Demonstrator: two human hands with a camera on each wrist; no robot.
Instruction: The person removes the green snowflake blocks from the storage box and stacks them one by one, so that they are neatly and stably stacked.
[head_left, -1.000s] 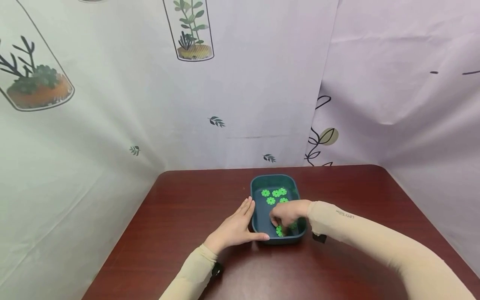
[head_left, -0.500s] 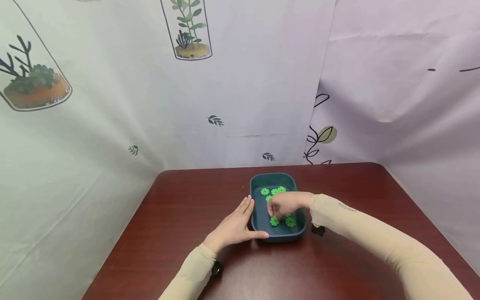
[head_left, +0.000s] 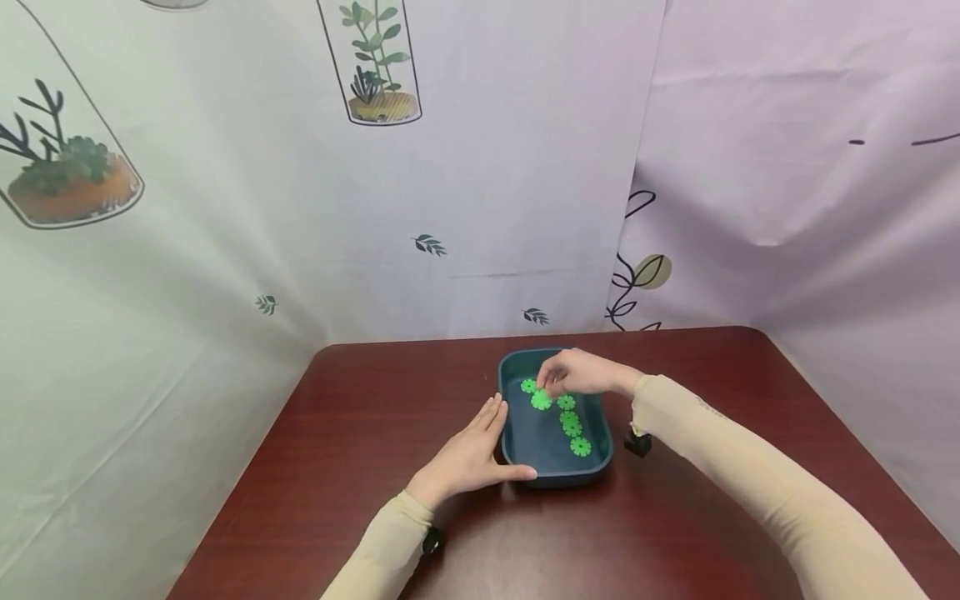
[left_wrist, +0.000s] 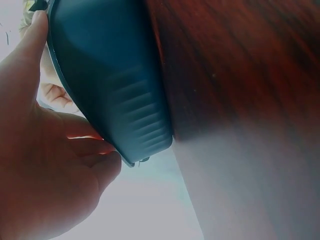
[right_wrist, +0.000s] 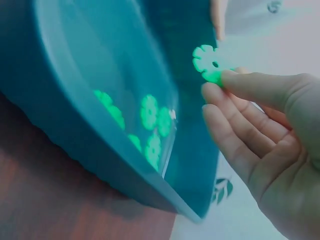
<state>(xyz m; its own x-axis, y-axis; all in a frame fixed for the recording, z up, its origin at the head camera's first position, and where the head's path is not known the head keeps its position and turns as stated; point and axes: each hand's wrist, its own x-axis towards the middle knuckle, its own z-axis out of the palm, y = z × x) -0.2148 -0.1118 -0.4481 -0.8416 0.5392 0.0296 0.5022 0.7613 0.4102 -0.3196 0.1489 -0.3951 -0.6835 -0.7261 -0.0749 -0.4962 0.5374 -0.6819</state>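
Farther up the tray than a moment ago, the right hand has shifted off the middle and over the far half, while the left hand has stayed where it was.

Its thumb and forefinger pinch one green disc near its edge; most of the disc sticks out clear of the fingertips, flat face to the wrist camera, and the other fingers are loosely bent. Whether it touches anything beneath, I can't tell from here.

Opposite, the left hand lies spread, nothing in its grasp, its fingers against the tray's left side and its thumb along the near rim.

What counts, I'd judge, is how the tray lies between the two: its long side runs away from the person across the table, and the loose discs mostly line up that way too, close to the right wall. That row begins just beside the right hand and comes back toward the person. The left hand is across the tray's width from it, outside the wall.
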